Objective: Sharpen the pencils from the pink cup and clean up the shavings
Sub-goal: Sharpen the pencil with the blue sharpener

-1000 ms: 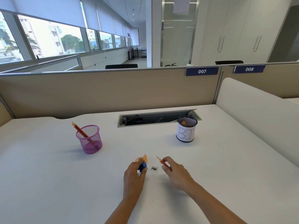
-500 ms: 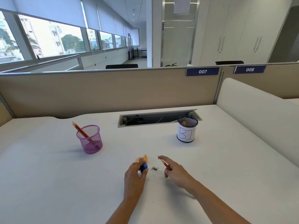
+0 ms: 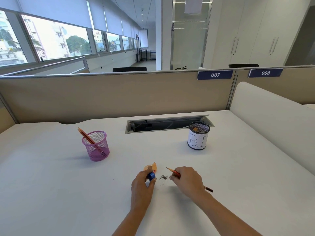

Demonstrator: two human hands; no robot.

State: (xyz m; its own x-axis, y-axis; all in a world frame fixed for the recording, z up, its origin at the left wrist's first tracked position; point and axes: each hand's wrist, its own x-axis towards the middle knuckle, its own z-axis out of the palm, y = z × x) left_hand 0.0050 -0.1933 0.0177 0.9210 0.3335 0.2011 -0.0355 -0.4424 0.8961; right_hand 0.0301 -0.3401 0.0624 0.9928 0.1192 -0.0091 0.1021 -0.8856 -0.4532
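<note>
Fingers of the left hand (image 3: 142, 183) pinch the blue sharpener (image 3: 151, 175) while the right hand (image 3: 186, 179) grips a pencil (image 3: 172, 171) (tip exposed), so a careless sweep could scatter the graphite dust (image 3: 164, 177) between them.

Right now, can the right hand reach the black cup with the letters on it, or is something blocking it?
Probably yes. The right hand has bare desk between it and the black cup, which stands farther back on the same side. But its fingers hold a pencil, so it cannot grasp the cup freely.

Bright daylight from left windows (image 3: 56, 43); soft shadows, wide-angle bowing
</note>
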